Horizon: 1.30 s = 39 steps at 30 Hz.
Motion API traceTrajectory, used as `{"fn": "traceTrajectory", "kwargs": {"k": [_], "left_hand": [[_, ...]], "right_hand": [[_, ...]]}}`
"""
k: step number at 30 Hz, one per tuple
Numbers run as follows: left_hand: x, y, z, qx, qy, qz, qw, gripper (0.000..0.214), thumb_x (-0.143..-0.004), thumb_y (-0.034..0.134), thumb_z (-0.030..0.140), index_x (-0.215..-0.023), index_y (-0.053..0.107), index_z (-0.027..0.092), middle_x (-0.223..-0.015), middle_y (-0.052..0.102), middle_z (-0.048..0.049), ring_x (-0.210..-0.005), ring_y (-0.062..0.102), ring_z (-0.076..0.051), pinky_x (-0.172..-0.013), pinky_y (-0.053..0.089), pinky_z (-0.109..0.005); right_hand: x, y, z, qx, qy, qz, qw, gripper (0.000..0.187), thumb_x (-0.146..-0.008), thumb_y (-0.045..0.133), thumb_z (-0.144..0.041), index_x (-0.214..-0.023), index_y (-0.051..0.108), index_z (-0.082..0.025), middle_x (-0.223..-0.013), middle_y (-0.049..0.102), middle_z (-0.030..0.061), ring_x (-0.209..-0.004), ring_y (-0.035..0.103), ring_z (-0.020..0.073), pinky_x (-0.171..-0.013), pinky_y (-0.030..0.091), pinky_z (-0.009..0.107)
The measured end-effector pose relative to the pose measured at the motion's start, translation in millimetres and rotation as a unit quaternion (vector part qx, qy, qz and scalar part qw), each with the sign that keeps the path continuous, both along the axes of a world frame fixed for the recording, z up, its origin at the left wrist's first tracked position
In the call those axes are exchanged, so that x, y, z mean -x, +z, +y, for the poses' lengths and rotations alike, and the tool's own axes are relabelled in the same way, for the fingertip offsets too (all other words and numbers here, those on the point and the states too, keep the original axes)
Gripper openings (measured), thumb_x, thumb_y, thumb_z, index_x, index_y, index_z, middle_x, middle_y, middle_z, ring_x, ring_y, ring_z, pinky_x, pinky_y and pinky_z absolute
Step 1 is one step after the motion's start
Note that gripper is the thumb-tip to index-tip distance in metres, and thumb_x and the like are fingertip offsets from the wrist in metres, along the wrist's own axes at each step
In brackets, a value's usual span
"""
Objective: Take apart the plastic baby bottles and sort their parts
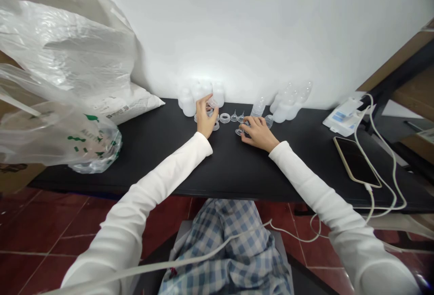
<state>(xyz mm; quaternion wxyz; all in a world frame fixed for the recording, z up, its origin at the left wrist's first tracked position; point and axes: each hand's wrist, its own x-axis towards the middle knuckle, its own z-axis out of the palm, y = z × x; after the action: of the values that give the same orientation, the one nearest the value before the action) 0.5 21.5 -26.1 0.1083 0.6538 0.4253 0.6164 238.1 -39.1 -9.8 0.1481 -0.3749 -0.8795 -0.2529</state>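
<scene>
Clear plastic bottle parts (224, 117) lie on a black table (230, 168). White sleeves (152, 182), blue-and-white checked trousers (224, 240), dark red floor tiles (50, 222), and a plastic bag's green print (81, 139) surround them.

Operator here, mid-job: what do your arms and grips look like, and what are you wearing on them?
Each arm wears a long, fitted white sleeve: the left sleeve and the right sleeve, both ending at the wrist. The left grip and right grip are bare, without gloves.
</scene>
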Motion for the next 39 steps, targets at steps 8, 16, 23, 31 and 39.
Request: {"fn": "traceTrajectory", "kwargs": {"k": [8, 16, 23, 31, 39], "left_hand": [[4.2, 9.6, 0.1, 0.056, -0.021, 0.140, 0.988, 0.022, -0.098, 0.057, 0.034, -0.116, 0.063, 0.023, -0.121, 0.069, -0.0081, -0.114, 0.064, -0.022, -0.103, 0.052, -0.039], [-4.2, 3.9, 9.4, 0.115, 0.036, 0.215, 0.969, 0.013, -0.093, 0.064, 0.033, -0.099, 0.061, 0.023, -0.104, 0.071, -0.0107, -0.110, 0.060, -0.030, -0.094, 0.050, -0.043], [-7.0, -7.6, 25.5, 0.104, 0.050, 0.228, 0.967, 0.015, -0.094, 0.058, 0.033, -0.099, 0.061, 0.020, -0.105, 0.071, -0.0161, -0.109, 0.060, -0.033, -0.097, 0.048, -0.047], [-7.8, -13.1, 27.9, 0.093, 0.056, 0.234, 0.966, 0.023, -0.095, 0.053, 0.034, -0.102, 0.068, 0.019, -0.109, 0.074, -0.0153, -0.111, 0.058, -0.032, -0.102, 0.044, -0.049], [-6.8, -14.6, 27.7, 0.096, 0.060, 0.235, 0.965, 0.026, -0.095, 0.049, 0.034, -0.098, 0.068, 0.017, -0.112, 0.067, -0.0213, -0.115, 0.058, -0.037, -0.103, 0.042, -0.056]], "right_hand": [[0.7, -1.5, -0.3, 0.013, 0.016, 0.003, 1.000, 0.034, -0.101, 0.047, -0.034, -0.126, 0.064, -0.019, -0.129, 0.063, 0.0164, -0.114, 0.056, 0.0303, -0.097, 0.034, 0.043], [-4.4, 9.1, 0.2, -0.025, -0.047, 0.140, 0.989, 0.038, -0.101, 0.043, -0.031, -0.133, 0.060, -0.020, -0.128, 0.061, 0.0174, -0.114, 0.056, 0.0316, -0.098, 0.037, 0.047], [-44.1, 20.7, 18.1, -0.134, -0.182, 0.316, 0.922, 0.039, -0.098, 0.038, -0.032, -0.128, 0.060, -0.019, -0.132, 0.052, 0.0201, -0.124, 0.050, 0.0366, -0.102, 0.037, 0.059], [-91.5, 18.1, 34.9, -0.165, -0.268, 0.390, 0.865, 0.047, -0.097, 0.034, -0.037, -0.140, 0.048, -0.021, -0.140, 0.040, 0.0201, -0.129, 0.045, 0.0390, -0.103, 0.036, 0.065], [-104.5, 4.3, 46.9, -0.163, -0.282, 0.388, 0.862, 0.052, -0.100, 0.032, -0.038, -0.151, 0.038, -0.030, -0.151, 0.032, 0.0173, -0.137, 0.041, 0.0398, -0.103, 0.037, 0.068]]}}
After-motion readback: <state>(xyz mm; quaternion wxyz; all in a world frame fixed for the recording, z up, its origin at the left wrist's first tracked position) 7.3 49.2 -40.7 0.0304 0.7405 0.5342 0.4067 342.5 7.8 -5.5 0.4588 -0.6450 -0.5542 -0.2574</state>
